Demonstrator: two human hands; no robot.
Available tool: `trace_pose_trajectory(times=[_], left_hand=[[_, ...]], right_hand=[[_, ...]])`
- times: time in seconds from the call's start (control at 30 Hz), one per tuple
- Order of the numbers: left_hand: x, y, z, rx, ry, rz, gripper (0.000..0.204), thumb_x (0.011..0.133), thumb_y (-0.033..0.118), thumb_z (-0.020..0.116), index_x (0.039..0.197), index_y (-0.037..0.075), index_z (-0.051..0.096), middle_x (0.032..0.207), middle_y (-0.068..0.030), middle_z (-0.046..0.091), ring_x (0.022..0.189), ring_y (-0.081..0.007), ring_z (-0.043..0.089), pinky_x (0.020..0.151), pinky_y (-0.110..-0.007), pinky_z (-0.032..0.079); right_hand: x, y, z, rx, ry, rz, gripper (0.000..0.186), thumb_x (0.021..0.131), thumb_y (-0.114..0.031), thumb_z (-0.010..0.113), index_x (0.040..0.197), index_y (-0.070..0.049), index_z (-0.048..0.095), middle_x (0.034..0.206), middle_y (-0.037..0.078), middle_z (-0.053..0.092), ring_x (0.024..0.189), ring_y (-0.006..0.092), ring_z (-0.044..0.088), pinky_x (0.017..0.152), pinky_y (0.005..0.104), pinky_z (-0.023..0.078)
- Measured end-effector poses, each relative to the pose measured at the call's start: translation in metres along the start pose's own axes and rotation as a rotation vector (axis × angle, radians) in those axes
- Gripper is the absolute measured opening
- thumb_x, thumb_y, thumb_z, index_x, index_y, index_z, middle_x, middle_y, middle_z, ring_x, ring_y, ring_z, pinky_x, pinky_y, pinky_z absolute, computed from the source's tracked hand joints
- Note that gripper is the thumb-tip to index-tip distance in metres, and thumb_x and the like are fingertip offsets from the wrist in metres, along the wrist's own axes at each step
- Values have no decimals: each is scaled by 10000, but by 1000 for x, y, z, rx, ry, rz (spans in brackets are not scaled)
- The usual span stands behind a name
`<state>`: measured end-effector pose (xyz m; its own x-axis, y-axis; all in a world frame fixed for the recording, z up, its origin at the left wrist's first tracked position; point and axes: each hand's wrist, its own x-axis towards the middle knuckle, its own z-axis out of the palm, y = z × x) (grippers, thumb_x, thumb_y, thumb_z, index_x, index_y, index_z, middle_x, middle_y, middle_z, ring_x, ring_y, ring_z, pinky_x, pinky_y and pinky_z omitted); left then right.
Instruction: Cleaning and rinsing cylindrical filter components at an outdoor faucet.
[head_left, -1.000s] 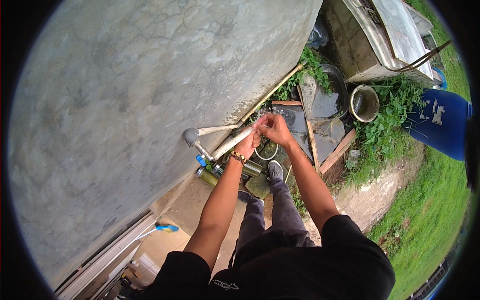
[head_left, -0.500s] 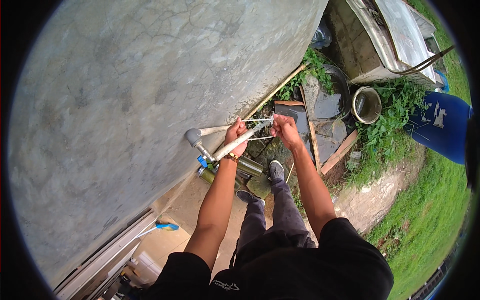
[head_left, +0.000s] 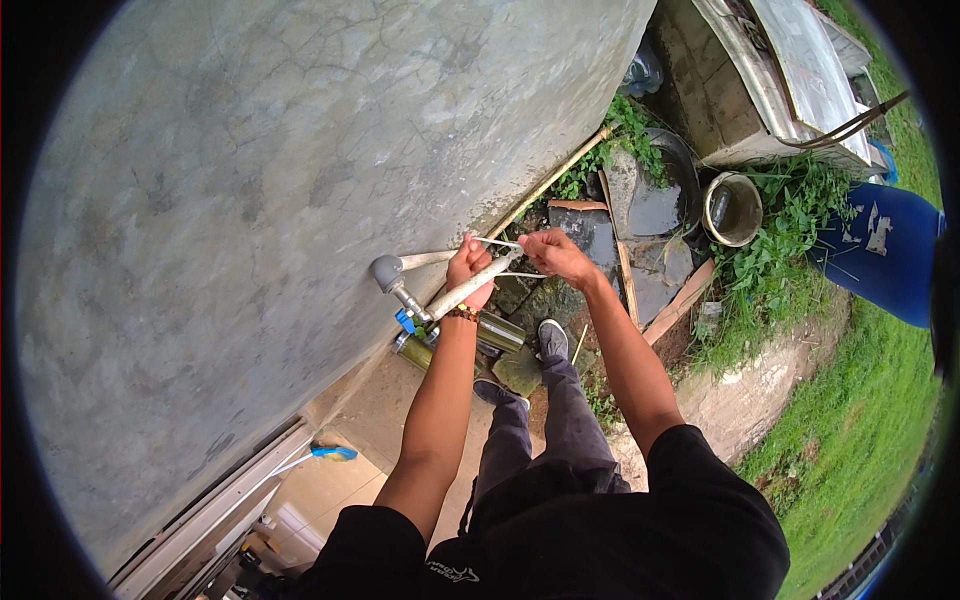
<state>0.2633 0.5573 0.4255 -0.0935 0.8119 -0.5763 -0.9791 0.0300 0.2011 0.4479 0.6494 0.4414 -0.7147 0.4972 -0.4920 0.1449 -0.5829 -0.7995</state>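
A worn white pipe slants out from a tap with a blue handle. My left hand is closed around this pipe, near its open end, from the wall side. A thin white strip, perhaps string or a rubber band, runs from the left fingers toward my right hand. That hand is closed in a pinch on the strip, right by the pipe's end. Another length of the strip shows below the end. Exactly how it passes round the pipe cannot be made out.
The grey wall stands close on the left, with a grey pipe elbow against it. Greenish cylinders lie below the tap. A bucket, a black basin, wooden strips and a blue drum are on the right.
My right hand has moved left, in to the pipe's end, and turned so its knuckles face up. The strip between the hands is shorter. My left hand stays on the pipe.
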Motion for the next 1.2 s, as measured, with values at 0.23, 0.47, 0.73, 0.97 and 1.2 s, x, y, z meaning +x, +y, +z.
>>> trace_pose_trajectory(times=[0.23,0.47,0.73,0.97,1.2], left_hand=[[0,4,-15,910,44,66,328,1036,320,513,1137,20,601,867,-32,626,800,-119,616,775,-258,511],[18,-35,-13,1028,-93,255,410,1034,411,500,1122,27,613,933,-31,632,842,-106,581,786,-276,468],[23,-1,-11,-263,126,76,531,1050,297,399,567,172,219,495,31,191,420,-124,206,439,-292,223],[11,-3,-18,-7,212,112,433,1031,298,425,626,164,354,563,32,389,509,-115,384,526,-290,365],[5,-30,-9,1090,42,417,319,1034,338,500,1057,38,608,942,-3,613,867,-122,609,785,-319,523]], right_hand=[[-3,-4,8,-66,131,-67,446,1007,-309,563,623,-106,461,574,-50,403,534,52,326,472,268,239],[31,-7,2,-340,-10,-122,385,972,-274,547,698,-6,586,608,-10,493,595,84,408,545,306,347],[14,5,6,52,-27,13,356,998,-248,549,682,-85,529,564,-69,392,477,55,305,441,259,231],[-5,14,39,335,192,-88,374,1003,-242,547,656,-121,482,577,-64,383,506,52,300,468,260,241],[32,15,30,-118,178,-92,412,1016,-276,542,678,-41,572,589,-30,486,541,89,430,502,302,348]])
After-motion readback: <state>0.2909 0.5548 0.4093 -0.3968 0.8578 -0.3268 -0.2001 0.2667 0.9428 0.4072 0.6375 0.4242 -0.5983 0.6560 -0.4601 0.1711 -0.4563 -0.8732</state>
